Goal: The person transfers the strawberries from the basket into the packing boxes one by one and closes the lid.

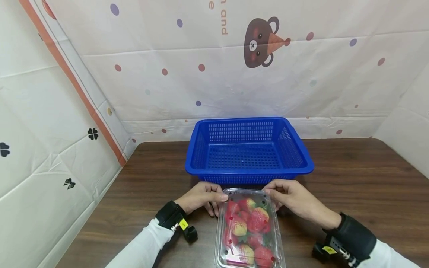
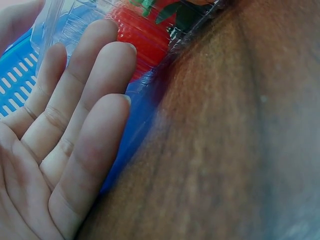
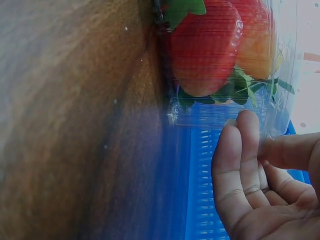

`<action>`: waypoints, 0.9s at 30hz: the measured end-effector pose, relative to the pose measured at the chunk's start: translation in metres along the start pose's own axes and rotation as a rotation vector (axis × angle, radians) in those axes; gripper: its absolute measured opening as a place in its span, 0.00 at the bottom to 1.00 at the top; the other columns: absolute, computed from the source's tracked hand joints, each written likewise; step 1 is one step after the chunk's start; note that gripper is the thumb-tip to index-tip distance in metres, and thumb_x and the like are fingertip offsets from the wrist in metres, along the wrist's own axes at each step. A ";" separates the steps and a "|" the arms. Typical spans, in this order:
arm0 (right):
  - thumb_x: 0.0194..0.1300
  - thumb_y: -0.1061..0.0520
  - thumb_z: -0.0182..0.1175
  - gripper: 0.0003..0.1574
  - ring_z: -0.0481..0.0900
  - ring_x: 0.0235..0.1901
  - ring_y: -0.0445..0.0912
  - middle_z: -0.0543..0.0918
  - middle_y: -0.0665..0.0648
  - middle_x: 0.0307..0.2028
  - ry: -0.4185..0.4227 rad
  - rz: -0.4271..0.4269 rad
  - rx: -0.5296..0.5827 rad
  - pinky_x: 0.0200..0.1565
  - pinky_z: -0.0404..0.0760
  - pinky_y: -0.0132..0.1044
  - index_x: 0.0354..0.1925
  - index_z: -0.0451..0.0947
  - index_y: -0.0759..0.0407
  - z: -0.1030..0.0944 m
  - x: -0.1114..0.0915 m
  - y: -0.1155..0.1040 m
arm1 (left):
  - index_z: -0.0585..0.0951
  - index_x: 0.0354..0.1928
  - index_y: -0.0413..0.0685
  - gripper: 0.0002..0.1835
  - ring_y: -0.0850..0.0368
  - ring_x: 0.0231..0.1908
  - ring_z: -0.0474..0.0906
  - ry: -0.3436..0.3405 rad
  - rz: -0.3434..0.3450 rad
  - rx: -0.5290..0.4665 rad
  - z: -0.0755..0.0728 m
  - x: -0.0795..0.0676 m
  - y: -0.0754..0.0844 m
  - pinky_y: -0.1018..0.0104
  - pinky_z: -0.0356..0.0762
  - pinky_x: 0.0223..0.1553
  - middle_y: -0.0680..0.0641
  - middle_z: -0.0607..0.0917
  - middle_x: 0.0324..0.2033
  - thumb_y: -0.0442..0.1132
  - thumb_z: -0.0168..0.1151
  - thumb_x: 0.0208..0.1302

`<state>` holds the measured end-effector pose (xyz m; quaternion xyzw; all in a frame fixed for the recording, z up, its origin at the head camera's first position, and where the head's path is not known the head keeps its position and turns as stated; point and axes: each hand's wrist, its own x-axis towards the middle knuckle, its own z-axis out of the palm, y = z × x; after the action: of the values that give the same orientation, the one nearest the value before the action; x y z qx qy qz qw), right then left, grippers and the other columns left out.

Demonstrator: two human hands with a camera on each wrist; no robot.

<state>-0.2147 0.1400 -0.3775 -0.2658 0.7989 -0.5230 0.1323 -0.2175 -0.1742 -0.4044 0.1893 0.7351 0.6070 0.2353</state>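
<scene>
A clear plastic clamshell box [image 1: 219, 238] lies on the table, its near end cut off by the head view's lower edge. Red strawberries [image 1: 258, 219] with green leaves show through its lid. At the box's far left corner my left hand [image 1: 203, 197] pinches the rim, thumb on top; its other fingers [image 2: 95, 135] extend along the side in the left wrist view. My right hand [image 1: 293, 197] holds the far right corner. In the right wrist view its thumb [image 3: 292, 151] meets the forefinger at the rim, the other fingers reaching toward the box wall.
Just beyond the box stands a blue plastic basket [image 1: 249, 172] with slotted walls and nothing inside. The brown wood-grain table [image 1: 352, 167] extends to both sides. A white printed cloth [image 1: 161, 93] hangs behind it, with more white cloth at the left and right.
</scene>
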 end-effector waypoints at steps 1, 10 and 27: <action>0.71 0.52 0.56 0.14 0.81 0.26 0.47 0.81 0.58 0.28 0.000 -0.001 0.001 0.30 0.86 0.46 0.42 0.79 0.62 0.000 0.000 0.000 | 0.79 0.33 0.42 0.17 0.52 0.20 0.81 0.000 0.001 0.001 0.000 0.000 0.000 0.66 0.83 0.19 0.46 0.84 0.19 0.50 0.65 0.62; 0.71 0.52 0.55 0.14 0.80 0.26 0.48 0.81 0.58 0.28 0.001 0.010 -0.016 0.29 0.86 0.45 0.42 0.79 0.61 0.000 0.000 0.000 | 0.79 0.32 0.42 0.16 0.53 0.21 0.81 0.002 -0.006 -0.001 0.001 0.000 0.001 0.66 0.83 0.20 0.47 0.84 0.19 0.50 0.65 0.62; 0.74 0.49 0.51 0.21 0.77 0.26 0.44 0.78 0.55 0.28 -0.152 0.122 0.217 0.30 0.83 0.36 0.43 0.77 0.67 0.003 0.004 0.005 | 0.79 0.35 0.43 0.14 0.61 0.16 0.71 0.142 -0.021 -0.058 0.006 0.003 0.000 0.72 0.75 0.14 0.54 0.76 0.17 0.47 0.63 0.61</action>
<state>-0.2178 0.1373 -0.3828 -0.2395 0.7401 -0.5757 0.2519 -0.2170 -0.1675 -0.4055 0.1314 0.7340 0.6373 0.1944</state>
